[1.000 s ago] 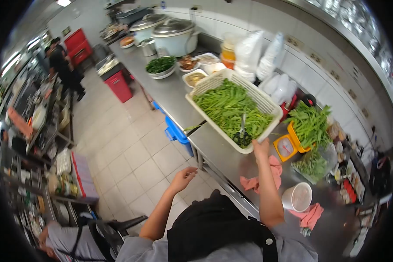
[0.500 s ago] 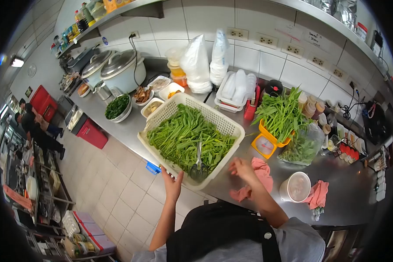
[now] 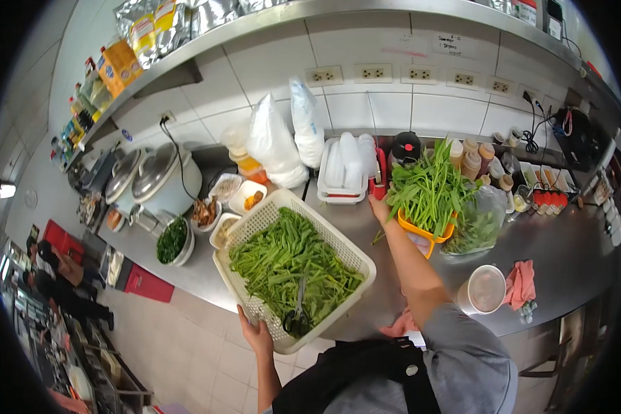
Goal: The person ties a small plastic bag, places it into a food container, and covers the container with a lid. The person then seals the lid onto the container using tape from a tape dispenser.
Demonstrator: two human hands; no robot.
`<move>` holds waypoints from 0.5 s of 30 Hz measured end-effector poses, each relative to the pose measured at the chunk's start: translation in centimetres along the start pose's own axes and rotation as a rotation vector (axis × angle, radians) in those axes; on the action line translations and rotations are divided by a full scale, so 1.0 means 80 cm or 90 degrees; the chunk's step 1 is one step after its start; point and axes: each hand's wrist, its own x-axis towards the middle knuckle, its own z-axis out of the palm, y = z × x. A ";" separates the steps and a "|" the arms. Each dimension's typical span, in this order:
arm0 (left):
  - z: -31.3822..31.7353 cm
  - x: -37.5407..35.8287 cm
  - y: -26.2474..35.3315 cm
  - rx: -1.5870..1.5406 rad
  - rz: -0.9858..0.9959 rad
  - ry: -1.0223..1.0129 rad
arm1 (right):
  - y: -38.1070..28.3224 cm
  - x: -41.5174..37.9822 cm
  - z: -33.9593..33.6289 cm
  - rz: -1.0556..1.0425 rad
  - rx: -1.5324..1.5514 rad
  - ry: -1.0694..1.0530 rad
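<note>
A cream perforated plastic basket [image 3: 255,310] full of cut leafy green stems [image 3: 290,259] sits at the counter's front edge. Scissors with dark handles [image 3: 297,319] lie on the greens. My left hand [image 3: 257,338] grips the basket's near left side, thumb up by the rim. Across the counter reaches my right hand [image 3: 380,208], its fingers bunched at the near end of a long red device [image 3: 377,185]. Beside that device stands a white tub of clear plastic containers [image 3: 343,169]. Leafy stalks [image 3: 428,190] fill a yellow-orange pan [image 3: 428,233] right of my forearm.
A bag of greens [image 3: 475,224], a white bucket [image 3: 481,290] and a pink cloth [image 3: 519,284] lie to the right. Left of the basket are a white bowl of dark greens [image 3: 175,241], small food tubs and large lidded cookers [image 3: 165,179]. A steel shelf [image 3: 366,8] overhangs the counter.
My right hand has moved from beside the basket forward to the red device. My left hand stays at the basket. The view has turned, and my right arm now covers part of a pink cloth.
</note>
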 end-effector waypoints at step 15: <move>-0.006 0.086 0.101 0.393 0.285 -0.050 | 0.015 -0.024 0.014 -0.023 -0.036 0.049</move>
